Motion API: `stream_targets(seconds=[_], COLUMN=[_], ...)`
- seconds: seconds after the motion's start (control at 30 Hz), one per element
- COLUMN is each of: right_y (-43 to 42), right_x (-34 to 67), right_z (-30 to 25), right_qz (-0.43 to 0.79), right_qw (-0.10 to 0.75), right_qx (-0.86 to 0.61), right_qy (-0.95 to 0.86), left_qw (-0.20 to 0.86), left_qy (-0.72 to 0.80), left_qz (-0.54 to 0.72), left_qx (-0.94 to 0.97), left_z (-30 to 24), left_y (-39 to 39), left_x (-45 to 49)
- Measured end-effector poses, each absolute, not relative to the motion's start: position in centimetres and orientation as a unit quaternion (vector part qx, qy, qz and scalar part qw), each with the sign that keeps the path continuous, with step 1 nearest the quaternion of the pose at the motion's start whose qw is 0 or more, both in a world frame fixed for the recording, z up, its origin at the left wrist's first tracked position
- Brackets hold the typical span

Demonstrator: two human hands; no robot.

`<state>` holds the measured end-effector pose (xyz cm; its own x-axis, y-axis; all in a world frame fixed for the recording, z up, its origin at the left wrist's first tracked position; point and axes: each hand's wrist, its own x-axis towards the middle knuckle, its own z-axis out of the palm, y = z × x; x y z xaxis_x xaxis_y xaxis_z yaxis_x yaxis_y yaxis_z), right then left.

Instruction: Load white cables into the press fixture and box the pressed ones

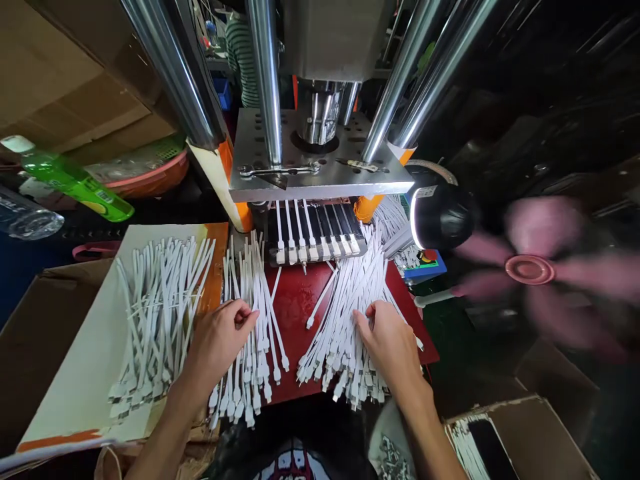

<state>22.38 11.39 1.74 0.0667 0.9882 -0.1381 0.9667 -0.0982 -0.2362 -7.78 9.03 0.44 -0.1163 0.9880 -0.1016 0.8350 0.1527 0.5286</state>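
My left hand (223, 333) hovers at a pile of white cables (263, 333) with small connector ends. Its fingers are curled and its thumb lies near the forefinger; whether a cable sits between them is hidden. On the right, my right hand (393, 337) is curled over a larger heap of white cables (345, 327), thumb and forefinger close together. What it grips, if anything, I cannot make out. Between and beyond both hands, a black fixture (320, 233) holds a row of several white cables side by side under the steel plate (325, 177) of a press.
Another bundle of white cables (160, 313) lies on a pale board (75, 373) at left. Wrenches (280, 170) rest on the press plate. A black lamp (443, 217) and a spinning pink fan (530, 270) stand at right. A green bottle (75, 180) lies at left.
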Motion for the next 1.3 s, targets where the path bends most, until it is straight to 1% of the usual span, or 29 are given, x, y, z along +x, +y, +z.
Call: stream_targets(seconds=[0.07,0.1,0.13,0.2,0.27,0.33,0.4,0.43,0.53,0.6,0.63,0.67,0.73,0.83,0.93,1.03,1.1,1.2,1.3], right_y=[11.6,11.7,11.8,11.6,10.9,9.4,7.4,6.4,4.5,4.3,4.5,4.8,5.5,6.3,6.7,6.6,6.4,6.0,5.6], right_x=[22.3,22.3,22.4,22.6,22.3,21.5,20.4,19.9,19.3,19.6,19.8,19.9,19.9,19.2,18.4,18.2,18.1,17.7,17.3], right_z=[1.9,2.0,2.1,2.5,3.1,3.9,4.6,4.8,5.4,5.5,5.6,5.5,5.3,4.9,4.6,4.1,3.7,3.1,2.8], right_qz=[0.12,0.121,0.126,0.161,0.252,0.384,0.488,0.516,0.548,0.58,0.6,0.618,0.636,0.614,0.589,0.573,0.56,0.532,0.503], right_qw=[0.027,0.027,0.04,0.109,0.217,0.297,0.313,0.307,0.265,0.236,0.234,0.247,0.303,0.381,0.408,0.42,0.418,0.406,0.399], right_qx=[-0.74,-0.743,-0.744,-0.734,-0.686,-0.605,-0.531,-0.507,-0.467,-0.454,-0.449,-0.445,-0.437,-0.439,-0.449,-0.449,-0.444,-0.442,-0.442], right_qy=[-0.662,-0.658,-0.655,-0.651,-0.647,-0.631,-0.618,-0.619,-0.641,-0.634,-0.619,-0.599,-0.56,-0.535,-0.534,-0.542,-0.56,-0.598,-0.626], left_qw=[0.243,0.276,0.326,0.45,0.559,0.631,0.669,0.677,0.666,0.639,0.617,0.592,0.539,0.488,0.476,0.489,0.494,0.469,0.429], left_qy=[0.722,0.714,0.697,0.651,0.606,0.572,0.544,0.535,0.526,0.522,0.518,0.512,0.495,0.485,0.488,0.484,0.507,0.547,0.528], left_qz=[0.213,0.237,0.259,0.299,0.316,0.316,0.321,0.329,0.356,0.36,0.359,0.356,0.341,0.287,0.21,0.156,0.183,0.293,0.38], left_qx=[0.611,0.599,0.583,0.533,0.47,0.419,0.392,0.384,0.391,0.436,0.471,0.511,0.59,0.667,0.701,0.708,0.682,0.629,0.627], left_z=[1.5,2.0,2.5,3.0,3.0,2.5,2.1,1.9,2.2,2.8,3.0,3.2,3.1,1.8,0.4,0.9,2.5,5.6,7.4], left_y=[8.9,8.7,8.5,7.8,6.9,6.0,5.2,4.9,4.3,4.1,3.9,3.7,3.1,1.6,0.5,1.2,2.8,6.0,8.1], left_x=[-7.9,-7.9,-7.8,-7.1,-5.6,-3.5,-1.3,-0.3,1.3,1.4,1.3,1.2,0.9,0.5,0.1,-0.5,-1.0,-1.5,-1.8])
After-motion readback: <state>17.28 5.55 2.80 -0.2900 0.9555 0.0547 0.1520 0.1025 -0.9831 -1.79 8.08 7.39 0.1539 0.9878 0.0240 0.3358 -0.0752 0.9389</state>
